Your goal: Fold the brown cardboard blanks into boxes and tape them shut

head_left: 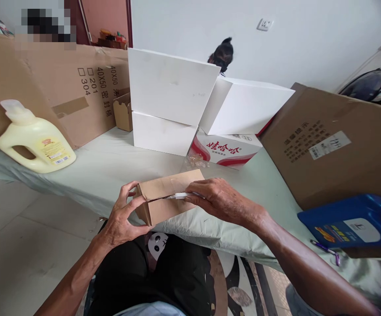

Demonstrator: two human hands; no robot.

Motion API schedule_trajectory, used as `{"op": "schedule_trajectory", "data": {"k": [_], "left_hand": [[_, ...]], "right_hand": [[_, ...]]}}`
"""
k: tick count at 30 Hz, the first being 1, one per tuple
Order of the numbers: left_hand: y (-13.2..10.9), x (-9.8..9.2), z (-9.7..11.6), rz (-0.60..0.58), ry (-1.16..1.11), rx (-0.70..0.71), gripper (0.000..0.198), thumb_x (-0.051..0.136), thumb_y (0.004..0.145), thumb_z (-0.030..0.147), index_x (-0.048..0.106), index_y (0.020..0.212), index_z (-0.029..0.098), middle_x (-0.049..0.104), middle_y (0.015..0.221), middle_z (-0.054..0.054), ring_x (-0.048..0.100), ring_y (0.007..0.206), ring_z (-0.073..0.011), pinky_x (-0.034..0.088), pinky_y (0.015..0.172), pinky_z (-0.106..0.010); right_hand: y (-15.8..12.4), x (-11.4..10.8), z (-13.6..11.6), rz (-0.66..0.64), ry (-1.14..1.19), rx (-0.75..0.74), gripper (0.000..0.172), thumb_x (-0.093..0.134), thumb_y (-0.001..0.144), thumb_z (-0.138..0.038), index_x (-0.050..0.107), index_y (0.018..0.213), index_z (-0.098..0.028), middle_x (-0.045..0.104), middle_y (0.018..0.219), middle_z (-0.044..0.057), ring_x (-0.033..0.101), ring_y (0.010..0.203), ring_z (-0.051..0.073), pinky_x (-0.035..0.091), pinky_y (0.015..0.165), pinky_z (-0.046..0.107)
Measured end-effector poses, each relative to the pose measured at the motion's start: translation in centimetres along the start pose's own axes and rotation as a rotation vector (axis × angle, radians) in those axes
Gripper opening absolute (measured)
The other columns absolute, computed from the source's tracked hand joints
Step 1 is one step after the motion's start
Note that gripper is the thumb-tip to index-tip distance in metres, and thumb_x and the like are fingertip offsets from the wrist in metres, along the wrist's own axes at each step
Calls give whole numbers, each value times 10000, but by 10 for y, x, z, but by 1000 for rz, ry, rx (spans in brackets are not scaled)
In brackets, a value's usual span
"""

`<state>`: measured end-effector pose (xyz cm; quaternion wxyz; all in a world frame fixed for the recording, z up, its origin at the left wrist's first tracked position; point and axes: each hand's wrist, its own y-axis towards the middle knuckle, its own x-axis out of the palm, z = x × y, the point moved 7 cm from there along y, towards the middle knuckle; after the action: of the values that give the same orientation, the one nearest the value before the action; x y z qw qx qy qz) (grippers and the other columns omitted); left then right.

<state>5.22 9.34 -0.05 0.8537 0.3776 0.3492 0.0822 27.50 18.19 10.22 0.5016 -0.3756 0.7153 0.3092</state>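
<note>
A small brown cardboard box (170, 184) lies at the near edge of the cloth-covered table, a dark slit running along the seam on its upper side. My left hand (124, 215) grips the box's left end, thumb below and fingers above. In my right hand (215, 197) is a white-handled utility knife (181, 195), held between thumb and fingers. Its tip meets the seam near the middle of the box. The box's far right end is partly hidden by my right hand.
White boxes (170, 87) are stacked behind, beside a red-and-white carton (226, 149) and crumpled clear tape (197, 160). A pale yellow jug (39, 140) stands left; a blue jug (348, 221) and purple-handled tool (328, 251) lie right. Large cartons (342, 131) flank the table. A person's head (222, 55) shows behind.
</note>
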Motion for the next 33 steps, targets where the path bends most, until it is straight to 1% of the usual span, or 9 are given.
{"op": "schedule_trajectory", "data": {"k": [6,9,12,17,21,24,27,31,33], "left_hand": [[1,0,1,-2,0,4,657,876,853,276,592,1445,291,430,1588,-180,569,1450,-389,625,1101,-529],[3,-2,3,18,-7,13,666,886,831,254,605,1434,284,452,1576,-181,591,1428,-392,636,1089,-533],[4,-3,4,16,-10,21,609,877,837,245,631,1394,267,466,1571,-184,618,1402,-385,649,1074,-525],[7,1,7,15,-4,38,566,859,849,241,642,1371,259,464,1566,-191,603,1421,-391,648,1078,-527],[10,6,10,13,13,58,570,852,851,237,634,1377,252,455,1569,-197,581,1439,-388,641,1082,-517],[10,7,10,3,14,54,567,854,837,235,637,1361,240,463,1561,-200,607,1414,-385,645,1067,-503],[7,2,7,16,20,33,537,852,841,258,642,1333,228,473,1555,-203,643,1360,-371,650,1035,-490],[2,-5,0,44,31,11,484,847,859,291,645,1297,238,485,1559,-186,647,1339,-349,640,1046,-489],[1,-4,-1,38,37,14,506,866,842,296,638,1291,241,488,1550,-181,638,1357,-356,644,1041,-487]], "right_hand": [[-5,2,-1,23,-144,67,517,366,1211,-514,749,1069,-197,739,885,71,548,685,165,228,644,352],[-7,4,-1,23,-247,101,507,391,1206,-513,742,1037,-189,734,874,67,522,662,158,188,633,359],[-8,3,1,5,-311,129,534,385,1205,-526,728,977,-186,711,828,61,489,628,147,168,631,362],[-14,-10,16,-48,-323,158,578,382,1201,-545,681,856,-190,684,771,56,485,628,142,172,635,355],[-19,-19,22,-48,-284,151,622,361,1197,-577,707,853,-191,670,754,61,499,637,147,202,650,349],[-16,-18,19,-49,-308,155,588,384,1201,-535,722,872,-183,684,772,64,511,651,150,207,655,347],[-12,-15,19,-76,-317,146,525,434,1198,-467,731,878,-175,710,799,68,534,677,154,211,653,344],[-16,-20,39,-60,-272,161,454,498,1176,-472,774,950,-190,758,869,75,601,742,170,257,662,323],[-21,-26,53,-20,-293,198,473,486,1174,-486,774,939,-195,765,873,78,603,733,175,259,654,322]]}}
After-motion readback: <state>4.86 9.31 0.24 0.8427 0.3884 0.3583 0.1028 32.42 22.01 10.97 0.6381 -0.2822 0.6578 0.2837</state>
